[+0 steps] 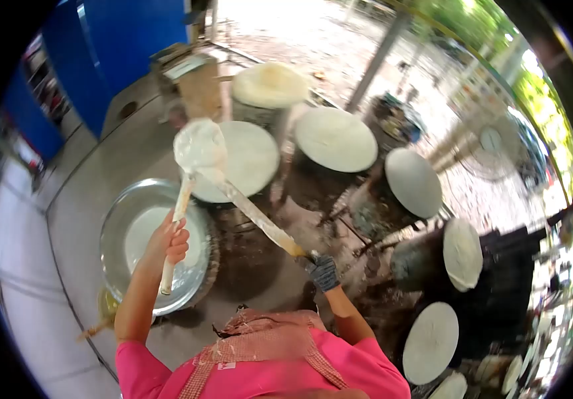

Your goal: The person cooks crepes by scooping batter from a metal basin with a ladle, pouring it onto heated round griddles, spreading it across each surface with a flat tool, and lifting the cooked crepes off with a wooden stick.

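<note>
My left hand is closed round the pale handle of a ladle, whose bowl is coated with white batter. My right hand, in a grey glove, grips a long wooden stick coated in white; its far end meets the ladle near the bowl. Under and beside the ladle lies a round white-covered surface. To the left of the stick, a large metal basin holds white liquid, and my left hand is above its right side.
More round white tops on stands curve along the right: one at the back, another, then, a tilted one and a near one. A cardboard box stands behind; a fan is at the right.
</note>
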{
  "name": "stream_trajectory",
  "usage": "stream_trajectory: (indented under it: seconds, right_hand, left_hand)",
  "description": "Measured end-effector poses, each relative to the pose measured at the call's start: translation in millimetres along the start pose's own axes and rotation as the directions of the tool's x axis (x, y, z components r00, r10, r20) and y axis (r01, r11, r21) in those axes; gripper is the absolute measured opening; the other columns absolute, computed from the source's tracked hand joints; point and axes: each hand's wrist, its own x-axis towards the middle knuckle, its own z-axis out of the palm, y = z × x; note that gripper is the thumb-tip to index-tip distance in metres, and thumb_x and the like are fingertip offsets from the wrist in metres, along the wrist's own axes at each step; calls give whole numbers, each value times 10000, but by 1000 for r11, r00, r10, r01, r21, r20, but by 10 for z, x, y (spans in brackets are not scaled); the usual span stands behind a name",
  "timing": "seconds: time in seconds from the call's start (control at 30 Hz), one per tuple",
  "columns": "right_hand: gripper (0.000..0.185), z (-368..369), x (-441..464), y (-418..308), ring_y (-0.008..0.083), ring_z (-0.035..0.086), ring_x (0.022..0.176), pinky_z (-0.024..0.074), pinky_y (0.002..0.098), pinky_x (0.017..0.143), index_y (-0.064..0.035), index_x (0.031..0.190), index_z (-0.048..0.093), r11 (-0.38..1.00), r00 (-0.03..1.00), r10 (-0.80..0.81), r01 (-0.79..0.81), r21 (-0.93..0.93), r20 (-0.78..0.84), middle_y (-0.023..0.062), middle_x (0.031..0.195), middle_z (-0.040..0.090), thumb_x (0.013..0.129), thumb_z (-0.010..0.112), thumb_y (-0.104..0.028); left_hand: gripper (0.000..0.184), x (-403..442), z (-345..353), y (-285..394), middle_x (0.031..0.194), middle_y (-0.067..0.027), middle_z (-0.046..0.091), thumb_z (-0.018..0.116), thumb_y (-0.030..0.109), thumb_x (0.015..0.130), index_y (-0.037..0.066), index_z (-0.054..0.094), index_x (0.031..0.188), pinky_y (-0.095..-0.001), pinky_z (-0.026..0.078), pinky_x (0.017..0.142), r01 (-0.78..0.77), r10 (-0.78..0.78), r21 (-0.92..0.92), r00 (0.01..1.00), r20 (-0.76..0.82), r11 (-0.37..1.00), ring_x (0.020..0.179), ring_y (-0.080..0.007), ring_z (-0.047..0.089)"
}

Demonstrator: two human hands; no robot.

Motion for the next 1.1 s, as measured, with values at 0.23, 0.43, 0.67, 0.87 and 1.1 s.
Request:
stream_trajectory:
  seconds: [0.23,0.43,0.67,0.87,1.1]
  right_hand:
    - [296,-921,-220,1353,273,525,610,412,351,560,-42,783,595,1000,998,-11,11,-3,-68,167,720,567,711,617,-328]
    - [361,-1780,-1257,2619,291,546,675,436,336,622,-58,845,595,892,879,405,-440,-105,-252,144,746,591,692,621,-384]
    - [283,-3051,-1358,3153,307,543,644,436,355,595,-68,913,559,733,584,511,-679,-36,-631,162,725,583,753,521,-299]
    - [362,-3472,-184,3262,246,565,743,449,335,664,-82,1096,505,840,703,-40,-361,-404,-710,141,814,594,769,502,-236]
    - [268,-3452,469,4021,147,552,688,452,282,655,-33,1023,535,730,551,674,-600,327,-492,85,763,588,797,477,-163]
  left_hand:
    - [287,1442,1337,-657,449,20,294,371,315,858,143,372,629,-236,229,279,688,-576,-558,713,400,464,339,-94,288]
    - [263,2844,2686,-1692,575,-46,348,266,201,899,-6,393,797,-280,372,451,839,-476,-483,541,693,250,447,-135,343]
    - [117,4215,4326,-1898,490,12,290,401,190,860,96,376,796,-223,250,287,794,-652,-36,523,549,607,350,-81,280]
    - [482,5184,5309,-2340,542,-38,307,458,83,775,225,283,1201,-277,281,293,114,-335,587,899,283,802,353,-134,303]
    - [545,6533,5010,-3123,719,-189,538,405,34,717,179,326,1237,-413,426,522,-716,475,698,622,623,22,584,-303,548]
